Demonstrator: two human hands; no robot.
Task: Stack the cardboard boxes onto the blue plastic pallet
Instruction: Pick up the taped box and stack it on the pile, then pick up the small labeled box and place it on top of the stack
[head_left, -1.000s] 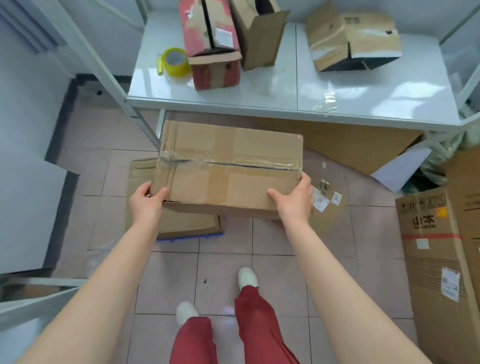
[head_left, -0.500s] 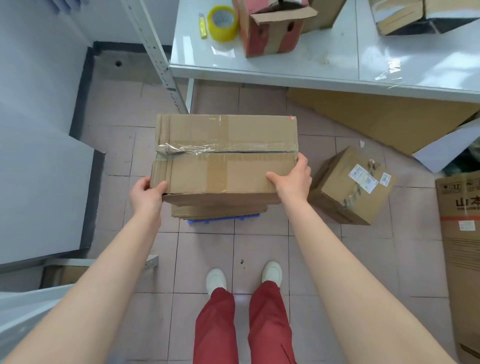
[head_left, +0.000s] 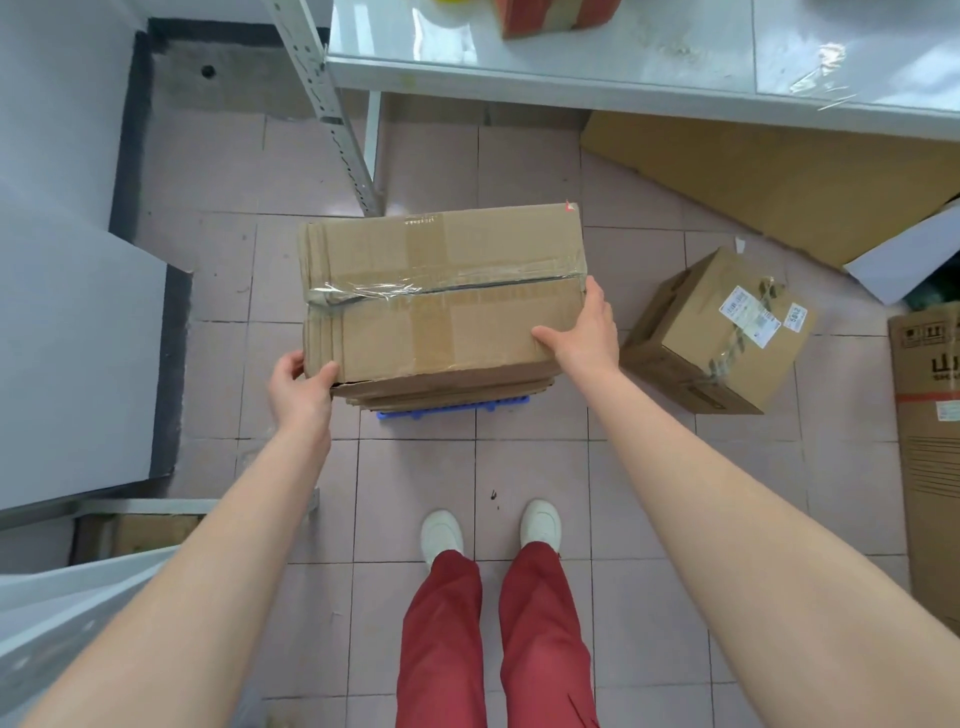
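A flat taped cardboard box is held level in both hands. My left hand grips its near left corner; my right hand grips its right edge. Directly beneath it lies another cardboard box, of which only the near edge shows. That lower box rests on the blue plastic pallet, visible as a thin blue strip on the floor. I cannot tell whether the held box touches the one below. A smaller cube-shaped box with white labels sits on the tiles to the right.
A white table stands beyond the boxes, with a slanted metal post at its left. Flat cardboard sheets lie under it. A tall printed carton stands at the right edge. A grey panel fills the left. My feet stand close behind the pallet.
The held box has come down and over the box on the pallet, and now covers it almost fully. The view has tilted further down, so the table's boxes have slid out of sight.
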